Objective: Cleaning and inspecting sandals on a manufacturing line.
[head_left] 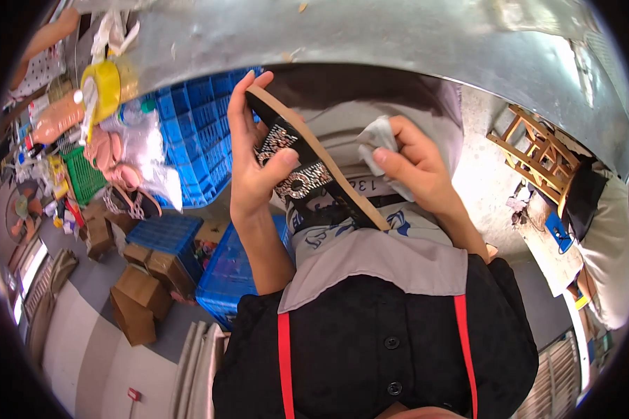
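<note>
In my left hand (255,157) is a black sandal (311,157) with rhinestone-studded straps and a tan sole edge. It is tilted, toe end up and away from me, heel end down toward my lap. My left thumb presses on the studded strap, and the fingers wrap behind the toe end. To the right, my right hand (423,167) pinches a crumpled whitish cloth (383,150) between thumb and fingers. The cloth is apart from the sandal. Under both hands lies the light grey apron (377,262) over my lap.
A grey metal worktable (370,35) spans the far side. On the left stand a blue crate (203,126), a bottle of pinkish liquid (57,117), a yellow tape roll (103,91), pink sandals (112,150) and cardboard boxes (138,300). A wooden stool (534,157) stands right.
</note>
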`<state>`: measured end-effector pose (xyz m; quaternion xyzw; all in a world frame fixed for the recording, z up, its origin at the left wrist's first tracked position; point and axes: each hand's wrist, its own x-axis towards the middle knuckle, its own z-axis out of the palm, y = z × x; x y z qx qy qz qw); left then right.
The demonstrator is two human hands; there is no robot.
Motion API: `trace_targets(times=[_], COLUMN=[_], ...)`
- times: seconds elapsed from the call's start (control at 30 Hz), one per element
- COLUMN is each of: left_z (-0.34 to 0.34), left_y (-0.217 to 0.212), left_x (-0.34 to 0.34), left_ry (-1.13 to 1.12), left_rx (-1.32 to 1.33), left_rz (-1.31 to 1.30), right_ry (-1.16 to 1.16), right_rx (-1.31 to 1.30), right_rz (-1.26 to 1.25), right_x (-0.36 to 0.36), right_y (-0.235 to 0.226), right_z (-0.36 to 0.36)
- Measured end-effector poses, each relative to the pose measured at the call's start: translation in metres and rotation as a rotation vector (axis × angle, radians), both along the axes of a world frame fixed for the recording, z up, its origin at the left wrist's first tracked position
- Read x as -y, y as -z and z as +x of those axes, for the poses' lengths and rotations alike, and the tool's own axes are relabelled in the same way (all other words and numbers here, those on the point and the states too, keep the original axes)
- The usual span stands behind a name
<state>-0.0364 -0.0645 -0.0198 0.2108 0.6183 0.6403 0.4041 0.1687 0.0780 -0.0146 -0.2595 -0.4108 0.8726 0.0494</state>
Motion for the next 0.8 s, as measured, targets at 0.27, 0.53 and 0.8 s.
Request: trace_targets(times=[0.27,0.53,0.8], left_z=[0.019,0.023,0.022], left_y=[0.047,0.049,0.036], left_x=[0.042,0.054,0.055], left_ry=[-0.221,-0.361,-0.354], left_rx=[0.136,0.189,0.217], left_rz=[-0.133,-0.189,-0.241], right_ry=[-0.229,-0.440,-0.431], right_rx=[0.067,-0.161,-0.190], right_rz=[0.348,0.647,0.855], right_x=[-0.010,-0.010,-0.008], right_y=[-0.001,-0.006,-0.012], right_z=[0.014,0.030,0.046])
